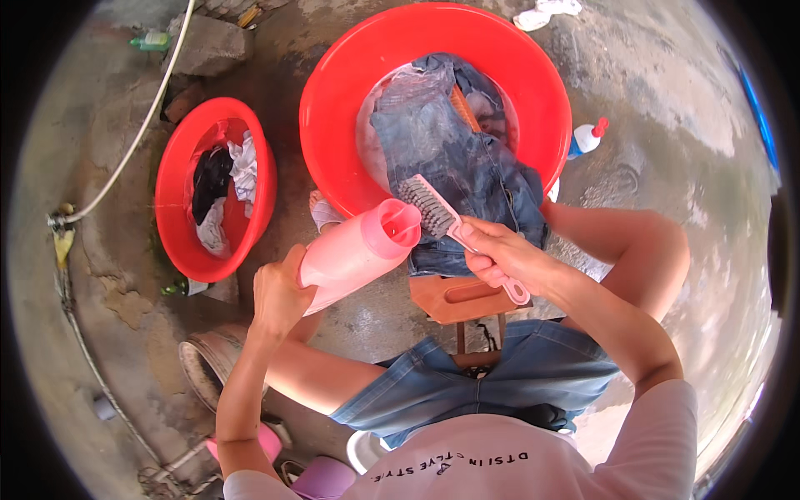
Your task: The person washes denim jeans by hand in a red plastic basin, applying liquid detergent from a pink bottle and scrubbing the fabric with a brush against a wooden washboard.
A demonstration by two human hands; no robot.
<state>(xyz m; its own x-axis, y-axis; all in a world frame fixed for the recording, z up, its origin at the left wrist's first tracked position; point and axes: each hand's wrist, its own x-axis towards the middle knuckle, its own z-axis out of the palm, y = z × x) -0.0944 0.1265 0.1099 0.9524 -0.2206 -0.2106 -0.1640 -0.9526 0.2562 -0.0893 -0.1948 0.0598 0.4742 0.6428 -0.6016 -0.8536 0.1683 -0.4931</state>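
My left hand (281,290) grips a pink plastic detergent bottle (350,259), tilted with its pink cap end up to the right. My right hand (503,250) holds the pink handle of a scrubbing brush (431,206), its grey bristles turned towards the bottle's cap end; whether they touch I cannot tell. Below them, wet blue jeans (437,150) lie over an orange washboard (464,109), which leans in a large red basin (531,75) with soapy water. The washboard's lower end (462,300) sticks out towards me, beyond the basin's rim.
A smaller red basin (256,244) with black and white clothes stands at the left. A white and blue bottle with a red cap (585,139) stands right of the large basin. A pale hose (147,119) runs along the left; a bucket (203,362) lies near my left forearm.
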